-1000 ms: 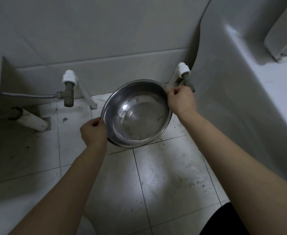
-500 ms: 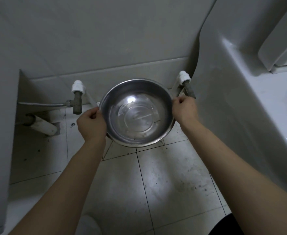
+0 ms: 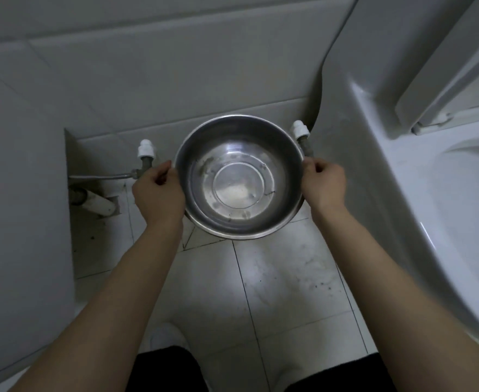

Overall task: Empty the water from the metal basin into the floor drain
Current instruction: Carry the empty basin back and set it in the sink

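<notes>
A round metal basin (image 3: 239, 176) hangs level above the tiled floor, near the back wall. My left hand (image 3: 157, 193) grips its left rim and my right hand (image 3: 323, 183) grips its right rim. The inside of the basin looks wet, with only a thin film and streaks on the bottom. No floor drain shows in the view; the floor under the basin is hidden.
A white toilet (image 3: 431, 193) fills the right side, its lid raised. Two white pipe valves (image 3: 147, 152) (image 3: 300, 131) stand at the wall's foot, one beside each hand. A white drain pipe (image 3: 96, 203) lies at left by a grey panel (image 3: 20, 207). Pale, dirty floor tiles (image 3: 283, 278) spread below.
The basin has gone from tilted toward the left to level. My left hand rose to the height of the right one, and the view has shifted back and up.
</notes>
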Demonstrator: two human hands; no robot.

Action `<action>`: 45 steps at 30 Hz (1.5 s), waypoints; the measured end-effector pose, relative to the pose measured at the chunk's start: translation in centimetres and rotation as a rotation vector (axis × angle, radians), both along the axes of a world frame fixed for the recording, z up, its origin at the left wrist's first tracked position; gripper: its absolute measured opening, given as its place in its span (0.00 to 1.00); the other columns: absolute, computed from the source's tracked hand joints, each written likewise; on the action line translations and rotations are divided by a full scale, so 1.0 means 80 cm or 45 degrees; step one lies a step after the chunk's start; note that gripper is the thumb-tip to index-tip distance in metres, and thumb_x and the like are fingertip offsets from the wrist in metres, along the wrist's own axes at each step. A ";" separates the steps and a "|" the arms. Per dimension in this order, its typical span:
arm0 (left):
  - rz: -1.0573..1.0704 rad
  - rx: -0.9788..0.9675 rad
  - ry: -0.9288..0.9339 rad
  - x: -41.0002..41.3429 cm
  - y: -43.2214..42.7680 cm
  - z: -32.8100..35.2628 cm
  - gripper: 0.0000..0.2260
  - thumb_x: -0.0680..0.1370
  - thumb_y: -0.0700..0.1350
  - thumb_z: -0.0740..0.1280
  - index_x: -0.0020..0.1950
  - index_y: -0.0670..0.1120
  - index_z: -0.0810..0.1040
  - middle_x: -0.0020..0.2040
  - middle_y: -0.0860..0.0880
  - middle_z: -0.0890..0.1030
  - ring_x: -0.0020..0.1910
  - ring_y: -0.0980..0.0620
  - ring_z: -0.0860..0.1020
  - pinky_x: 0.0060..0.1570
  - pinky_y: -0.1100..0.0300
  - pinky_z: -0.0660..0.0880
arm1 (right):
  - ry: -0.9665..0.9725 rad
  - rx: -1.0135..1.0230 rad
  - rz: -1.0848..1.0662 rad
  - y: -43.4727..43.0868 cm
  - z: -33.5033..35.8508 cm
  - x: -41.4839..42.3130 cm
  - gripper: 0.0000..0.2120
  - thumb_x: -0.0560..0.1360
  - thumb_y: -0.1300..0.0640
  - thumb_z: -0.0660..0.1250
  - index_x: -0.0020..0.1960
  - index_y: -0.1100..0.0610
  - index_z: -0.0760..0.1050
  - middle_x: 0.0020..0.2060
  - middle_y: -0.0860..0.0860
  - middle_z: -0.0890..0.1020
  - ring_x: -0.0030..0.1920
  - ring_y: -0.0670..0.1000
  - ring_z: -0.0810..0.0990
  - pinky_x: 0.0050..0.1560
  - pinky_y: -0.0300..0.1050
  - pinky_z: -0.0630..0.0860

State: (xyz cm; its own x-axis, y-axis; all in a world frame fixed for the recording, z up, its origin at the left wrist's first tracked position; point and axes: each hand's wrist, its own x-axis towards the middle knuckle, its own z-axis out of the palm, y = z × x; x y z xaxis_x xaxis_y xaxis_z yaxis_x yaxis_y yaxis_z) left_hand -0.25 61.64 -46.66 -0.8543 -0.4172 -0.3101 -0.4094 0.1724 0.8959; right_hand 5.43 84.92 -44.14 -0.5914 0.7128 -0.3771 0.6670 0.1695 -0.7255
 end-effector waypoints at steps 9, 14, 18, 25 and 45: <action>-0.061 -0.057 -0.023 0.031 -0.002 0.172 0.12 0.79 0.43 0.69 0.61 0.47 0.85 0.53 0.50 0.86 0.54 0.51 0.83 0.65 0.50 0.79 | 0.032 0.005 -0.109 -0.008 0.148 0.058 0.17 0.81 0.56 0.61 0.40 0.68 0.77 0.32 0.63 0.75 0.36 0.54 0.71 0.42 0.51 0.73; -0.130 -0.015 -0.005 0.033 0.010 0.278 0.11 0.78 0.43 0.69 0.59 0.48 0.86 0.46 0.58 0.85 0.52 0.55 0.84 0.62 0.51 0.80 | 0.049 -0.015 -0.170 -0.004 0.255 0.077 0.21 0.81 0.56 0.61 0.29 0.53 0.66 0.25 0.49 0.68 0.30 0.50 0.65 0.41 0.47 0.66; -0.158 0.005 0.013 0.032 0.018 0.365 0.09 0.78 0.43 0.70 0.56 0.49 0.86 0.44 0.60 0.85 0.47 0.58 0.84 0.56 0.55 0.82 | 0.064 -0.039 -0.193 0.000 0.337 0.084 0.16 0.80 0.58 0.59 0.35 0.65 0.70 0.28 0.54 0.68 0.33 0.53 0.66 0.38 0.50 0.68; -0.140 0.039 0.047 0.033 0.011 0.492 0.09 0.76 0.42 0.70 0.53 0.49 0.87 0.43 0.58 0.87 0.43 0.59 0.85 0.52 0.50 0.85 | 0.090 -0.016 -0.171 0.001 0.456 0.081 0.17 0.81 0.57 0.60 0.36 0.64 0.74 0.26 0.52 0.70 0.31 0.50 0.66 0.37 0.49 0.69; -0.034 0.021 0.243 0.063 -0.054 0.732 0.10 0.77 0.41 0.73 0.57 0.43 0.87 0.38 0.62 0.83 0.34 0.70 0.80 0.42 0.74 0.76 | 0.292 -0.096 -0.004 -0.037 0.702 0.081 0.17 0.80 0.53 0.64 0.33 0.55 0.76 0.27 0.52 0.75 0.34 0.56 0.75 0.43 0.53 0.77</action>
State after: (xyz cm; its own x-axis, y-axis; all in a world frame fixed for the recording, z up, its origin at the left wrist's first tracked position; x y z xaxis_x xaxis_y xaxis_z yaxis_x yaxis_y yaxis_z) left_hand 4.78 57.33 11.87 -0.9088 -0.3901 -0.1479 -0.2271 0.1652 0.9598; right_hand 11.91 81.98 12.04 -0.6654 0.6898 -0.2851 0.4837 0.1076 -0.8686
